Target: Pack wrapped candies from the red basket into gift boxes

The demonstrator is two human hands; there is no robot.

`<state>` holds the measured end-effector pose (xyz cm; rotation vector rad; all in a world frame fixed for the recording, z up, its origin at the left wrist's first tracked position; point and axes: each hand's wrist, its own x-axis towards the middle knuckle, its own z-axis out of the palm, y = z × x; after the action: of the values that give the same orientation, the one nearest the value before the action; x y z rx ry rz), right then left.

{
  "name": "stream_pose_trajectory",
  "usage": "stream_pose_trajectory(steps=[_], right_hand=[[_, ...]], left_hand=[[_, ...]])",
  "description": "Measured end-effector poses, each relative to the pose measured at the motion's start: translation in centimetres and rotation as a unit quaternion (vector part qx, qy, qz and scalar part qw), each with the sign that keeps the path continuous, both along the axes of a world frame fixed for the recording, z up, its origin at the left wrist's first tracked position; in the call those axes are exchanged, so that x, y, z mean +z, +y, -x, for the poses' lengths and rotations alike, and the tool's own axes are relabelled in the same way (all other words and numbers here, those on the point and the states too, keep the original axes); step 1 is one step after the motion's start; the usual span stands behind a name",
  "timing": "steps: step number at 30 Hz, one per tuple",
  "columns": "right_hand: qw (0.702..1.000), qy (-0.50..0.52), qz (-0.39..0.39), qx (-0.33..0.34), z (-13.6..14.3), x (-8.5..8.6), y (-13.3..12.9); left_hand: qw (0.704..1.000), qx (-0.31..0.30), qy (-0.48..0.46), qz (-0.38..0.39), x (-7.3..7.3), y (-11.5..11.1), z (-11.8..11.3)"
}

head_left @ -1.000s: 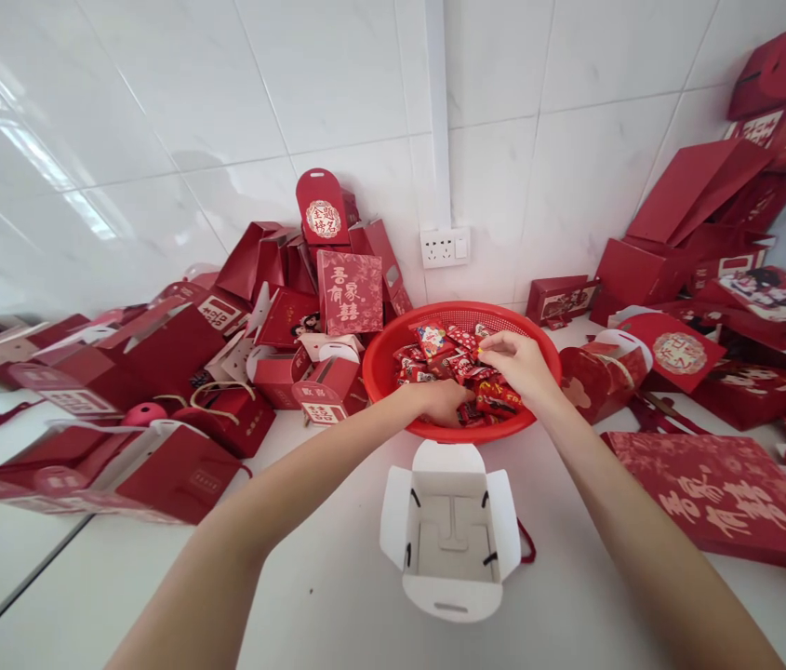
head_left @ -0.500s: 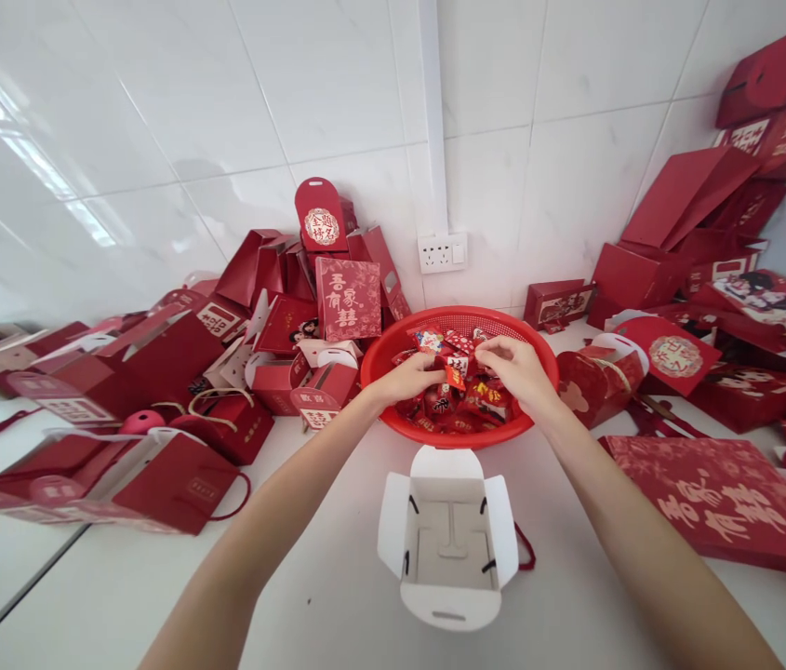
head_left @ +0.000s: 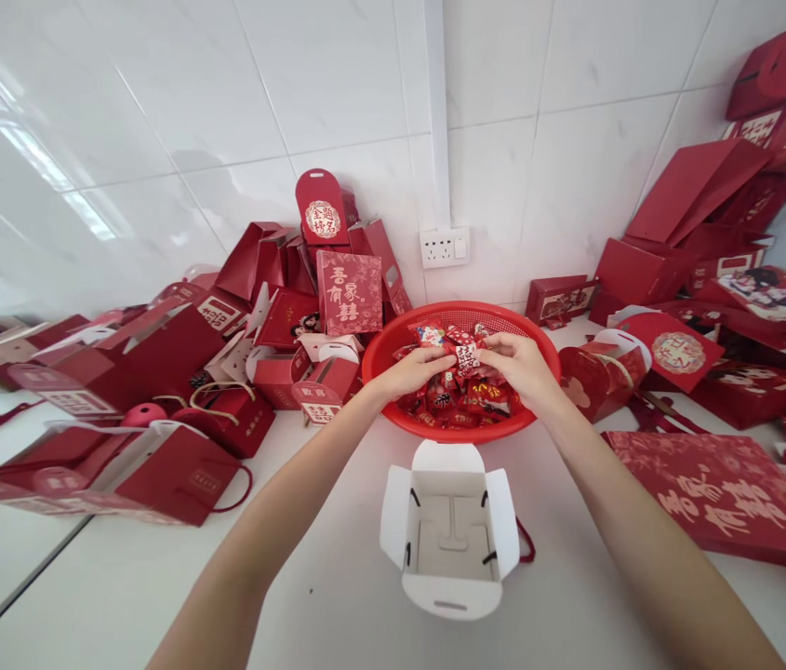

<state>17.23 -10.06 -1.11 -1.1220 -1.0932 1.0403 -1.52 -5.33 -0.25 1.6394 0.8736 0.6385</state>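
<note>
Over the red plastic basket, my left hand and my right hand meet at one wrapped candy, red with a white patch and dark characters. Fingers of the left hand pinch its left edge, and those of the right hand close on its right side. Beneath them lie several other red wrapped candies, partly covered by the hands. Nearer to me stands an open box, white inside, its flaps spread outward and its inside bare. A dark red cord sticks out at its right side.
Red gift boxes are heaped along the wall on the left. More red boxes pile up on the right, with a flat patterned red box beside my right forearm. A socket panel sits on the tiled wall behind the basket.
Both hands have come closer together, and the candy with the white patch now shows between their fingers. An orange-red piece by the left fingertips is no longer visible. The open box stays put.
</note>
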Motion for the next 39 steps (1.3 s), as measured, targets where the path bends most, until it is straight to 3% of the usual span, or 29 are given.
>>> stream_pose_trajectory(steps=[7,12,19,25,30,35,39], right_hand=[[0.999,0.04,-0.018,-0.029,-0.6,0.2,-0.1],[0.999,0.051,-0.017,-0.009,-0.6,0.4,-0.3],[0.999,0.031,-0.02,0.026,-0.4,0.8,-0.7],[0.999,0.029,-0.007,0.037,-0.5,0.5,-0.4],[0.995,0.064,0.008,0.071,-0.4,0.5,-0.5],[0.99,0.029,0.031,0.137,-0.1,0.5,-0.8],[0.991,0.012,0.042,0.128,-0.1,0.4,-0.8]], left_hand=[[0.998,0.011,0.023,0.052,-0.6,0.4,0.0],[0.995,0.029,0.042,0.09,-0.4,0.5,-0.1],[0.99,0.009,-0.024,0.142,-0.1,0.6,0.1],[0.99,-0.027,-0.07,0.121,-0.4,0.8,0.7],[0.996,-0.005,-0.064,0.058,-0.5,0.6,0.9],[0.996,0.02,-0.084,-0.003,-0.4,0.5,0.7],[0.996,0.004,-0.084,-0.037,-0.3,0.3,0.7]])
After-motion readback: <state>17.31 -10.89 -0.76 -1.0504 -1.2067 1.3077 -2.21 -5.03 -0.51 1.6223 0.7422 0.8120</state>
